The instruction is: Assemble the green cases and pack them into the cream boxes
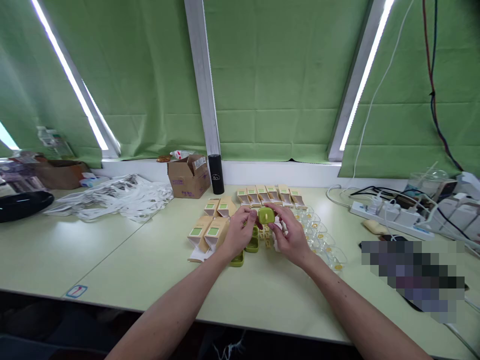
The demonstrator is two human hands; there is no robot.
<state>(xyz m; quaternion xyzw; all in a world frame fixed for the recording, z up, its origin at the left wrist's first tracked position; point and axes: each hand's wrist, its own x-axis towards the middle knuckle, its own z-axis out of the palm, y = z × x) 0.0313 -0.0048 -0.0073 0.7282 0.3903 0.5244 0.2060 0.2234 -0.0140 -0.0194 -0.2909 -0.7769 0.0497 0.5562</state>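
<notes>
Between both hands, above the table, is a small green square piece with a pale bit at its middle. My left hand pinches its left side, and my right hand has closed fingers on its right side. Below the hands lie green trays and several small yellowish pieces. Clear plastic covers with yellow spots spread to the right of my right hand. Kraft-paper boxes with green labels stand left of my left hand, and a row of similar boxes is behind.
A cardboard box and a black bottle stand at the back. White straps are piled at the left. Power strips with cables and a pixelated dark object lie at the right. The table edge runs beneath the forearms.
</notes>
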